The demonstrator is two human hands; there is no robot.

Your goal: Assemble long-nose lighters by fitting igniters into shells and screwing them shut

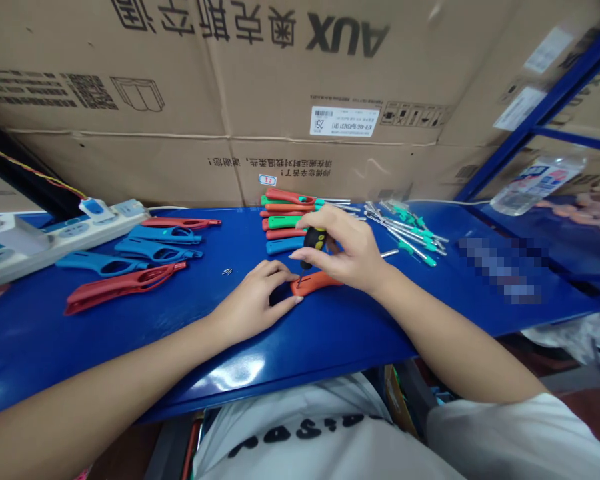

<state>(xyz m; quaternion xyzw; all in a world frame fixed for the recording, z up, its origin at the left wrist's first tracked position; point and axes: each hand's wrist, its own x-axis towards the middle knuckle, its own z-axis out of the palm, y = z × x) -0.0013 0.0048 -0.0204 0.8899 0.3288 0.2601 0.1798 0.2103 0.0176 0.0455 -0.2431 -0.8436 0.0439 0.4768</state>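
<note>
An orange lighter [314, 284] lies flat on the blue table, its slotted handle end towards the left. My left hand [260, 300] pinches that end between thumb and fingers. Above it, my right hand [347, 250] grips a short black-and-yellow screwdriver [314, 241], tilted slightly, its shaft pointing down to the handle. The tip meets the orange surface near my left fingertips. Part of the lighter is hidden under my right hand. A few small screws [227, 271] lie loose on the table left of my left hand.
Red and blue handle shells [125, 287] lie at left beside a white power strip [70, 233]. Behind my hands is a stack of coloured lighters [285, 222]. Metal rods with green parts [405, 230] lie right of it. A cardboard box [260, 100] walls the back; a plastic bottle [535, 183] leans at right.
</note>
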